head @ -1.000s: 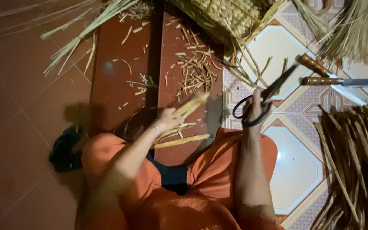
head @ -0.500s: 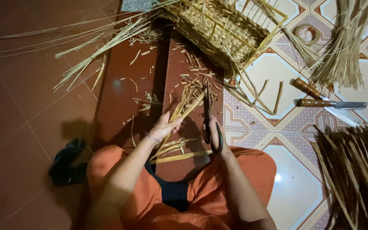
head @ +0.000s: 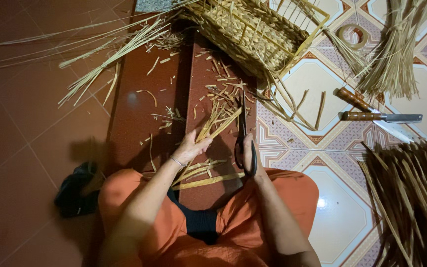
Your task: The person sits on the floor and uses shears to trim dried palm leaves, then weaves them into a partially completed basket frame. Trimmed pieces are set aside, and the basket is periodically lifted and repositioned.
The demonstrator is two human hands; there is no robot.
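Left hand (head: 191,147) pinches reed strips (head: 217,126), right hand (head: 247,154) grips scissors (head: 243,133); woven basket (head: 253,34) edge just ahead.

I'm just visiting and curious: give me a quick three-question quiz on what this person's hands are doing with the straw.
1. True or false: the right hand holds black scissors.
2. What does the left hand grip? A) a knife B) straw strips C) tape
3. Fill in: two knives lie on the ____ floor, right of the woven basket.

Key: 1 true; 2 B; 3 tiled.
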